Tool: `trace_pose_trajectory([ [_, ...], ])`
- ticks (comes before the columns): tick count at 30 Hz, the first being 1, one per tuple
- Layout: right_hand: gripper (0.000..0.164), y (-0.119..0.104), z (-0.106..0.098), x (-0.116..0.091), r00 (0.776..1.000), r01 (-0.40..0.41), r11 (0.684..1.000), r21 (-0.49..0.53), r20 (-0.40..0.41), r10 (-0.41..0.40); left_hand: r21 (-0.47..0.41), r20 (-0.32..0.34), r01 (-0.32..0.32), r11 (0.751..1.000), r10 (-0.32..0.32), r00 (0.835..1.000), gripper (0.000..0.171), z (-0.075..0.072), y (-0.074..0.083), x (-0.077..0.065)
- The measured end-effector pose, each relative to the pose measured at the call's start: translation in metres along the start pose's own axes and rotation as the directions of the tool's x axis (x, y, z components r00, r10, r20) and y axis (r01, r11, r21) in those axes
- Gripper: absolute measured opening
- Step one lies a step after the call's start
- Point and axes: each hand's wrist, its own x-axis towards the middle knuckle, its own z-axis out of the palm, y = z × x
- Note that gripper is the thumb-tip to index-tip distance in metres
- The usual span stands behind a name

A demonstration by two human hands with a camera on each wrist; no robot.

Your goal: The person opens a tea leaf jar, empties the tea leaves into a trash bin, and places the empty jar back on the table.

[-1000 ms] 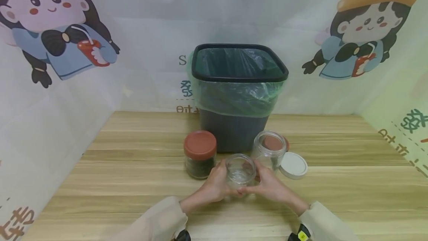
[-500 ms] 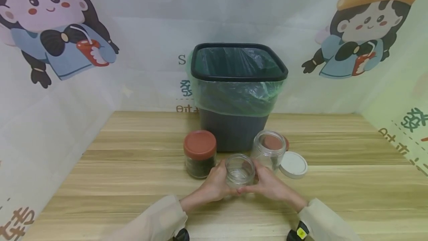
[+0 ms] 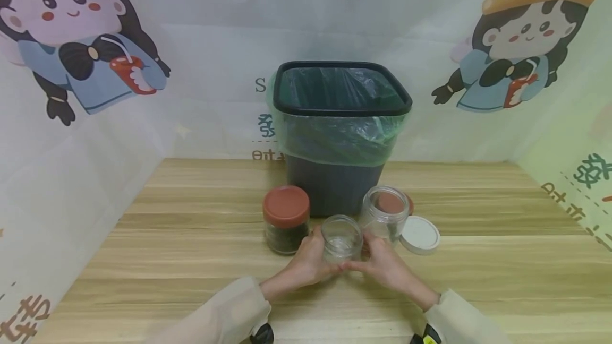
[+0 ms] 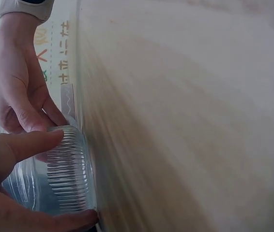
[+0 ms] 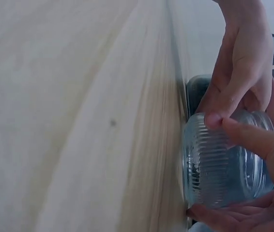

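Thumbs: tips meet across the near side of the glass, the left thumb (image 5: 215, 120) right up against the other.
Fingers: curled round both flanks, parted only by the jar's width; the left hand (image 3: 308, 261) and the right hand (image 3: 384, 264) share one hold.
Small glass jar (image 3: 342, 251): here it is, between the palms, upright, its base on the table or barely off it; I can't tell which.
Its look: clear, lidless, fine ribs round the lower wall, smooth above, a threaded neck; nothing visible inside.
Step in hand: looks like steadying or placing this jar, both hands committed.
Next move: calls, I'd judge, for a level base before any finger loosens, as neighbours crowd both sides.
Red-lidded jar (image 3: 287, 222): near the left hand, capped, dark contents.
Larger glass jar (image 3: 376, 230): beside the right fingers, uncapped.
Lids: a white lid (image 3: 421, 235) flat to its right, a red lid (image 3: 410, 205) behind.
Bin (image 3: 334, 190): beyond, green liner (image 3: 339, 145) folded over.
Wooden table (image 3: 191, 227): under everything.
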Motion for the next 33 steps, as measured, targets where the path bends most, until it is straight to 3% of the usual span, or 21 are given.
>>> trace_pose_trajectory([
  [4,0.061,-0.004,0.001,-0.001,0.998,-0.028,0.999,-0.029,-0.051,0.027,0.017,-0.002,0.015,1.0,-0.015,1.0,0.07,0.001,0.001,0.001],
  [12,0.052,-0.007,0.005,-0.002,0.987,-0.005,0.988,-0.152,-0.158,-0.02,0.015,-0.001,0.019,1.0,-0.019,1.0,0.067,0.003,0.0,0.001],
  [18,0.049,-0.007,0.005,-0.002,0.98,-0.005,0.985,-0.175,-0.196,-0.03,0.004,0.0,0.004,1.0,-0.004,1.0,0.062,0.001,0.0,0.0],
  [27,0.034,-0.014,-0.005,-0.008,0.988,-0.109,0.988,-0.112,-0.117,0.096,-0.029,0.074,-0.067,0.997,0.069,0.995,0.063,-0.013,-0.004,-0.004],
  [33,0.012,-0.019,-0.012,-0.011,0.999,0.006,0.99,-0.14,-0.042,-0.012,-0.014,0.179,-0.079,0.997,0.081,0.981,0.06,-0.035,-0.007,-0.015],
])
